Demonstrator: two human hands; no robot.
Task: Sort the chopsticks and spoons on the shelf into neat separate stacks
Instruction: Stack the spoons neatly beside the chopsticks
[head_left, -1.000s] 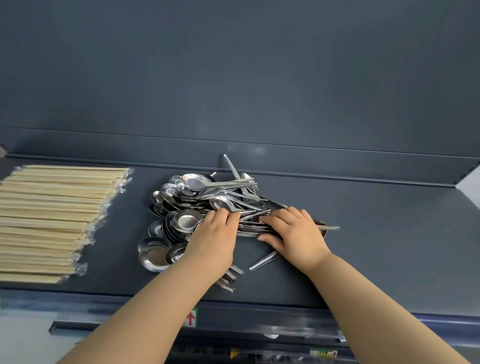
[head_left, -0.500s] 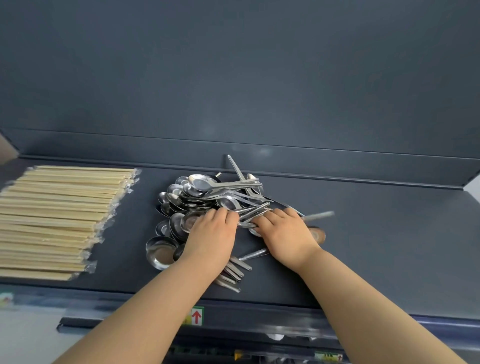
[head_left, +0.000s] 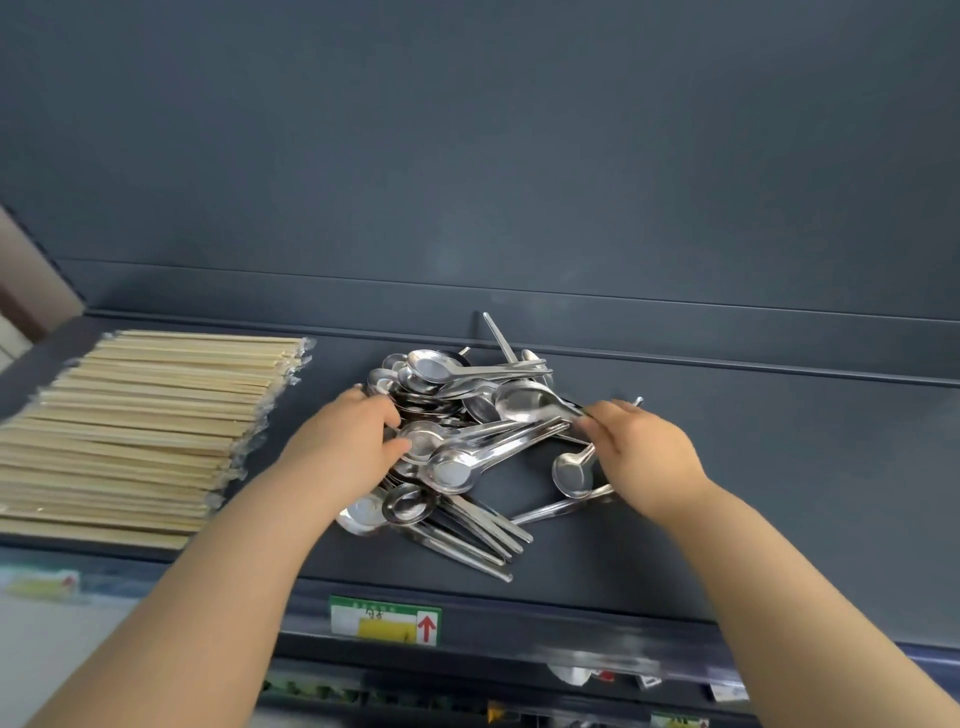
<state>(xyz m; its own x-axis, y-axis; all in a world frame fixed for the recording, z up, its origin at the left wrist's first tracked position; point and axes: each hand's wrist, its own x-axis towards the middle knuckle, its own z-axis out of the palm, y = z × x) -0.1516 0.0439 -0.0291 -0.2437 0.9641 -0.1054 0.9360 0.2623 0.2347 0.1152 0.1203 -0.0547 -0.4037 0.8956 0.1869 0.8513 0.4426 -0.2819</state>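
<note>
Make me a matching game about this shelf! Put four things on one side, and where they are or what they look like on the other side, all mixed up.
Things:
1. chopsticks
2. spoons
3. label
4. right hand

Descriptions:
A. stuck on the front edge of the shelf, with a red arrow
B. pale, laid side by side at the left
C. shiny, in a jumbled pile in the middle
D. at the handle ends of some spoons

Pairs: 1-B, 2-C, 3-A, 4-D

L hand (head_left: 343, 449) + R hand (head_left: 647, 454) round spoon pile (head_left: 457, 387), shelf (head_left: 789, 478) centre; chopstick stack (head_left: 140, 415) far L.
</note>
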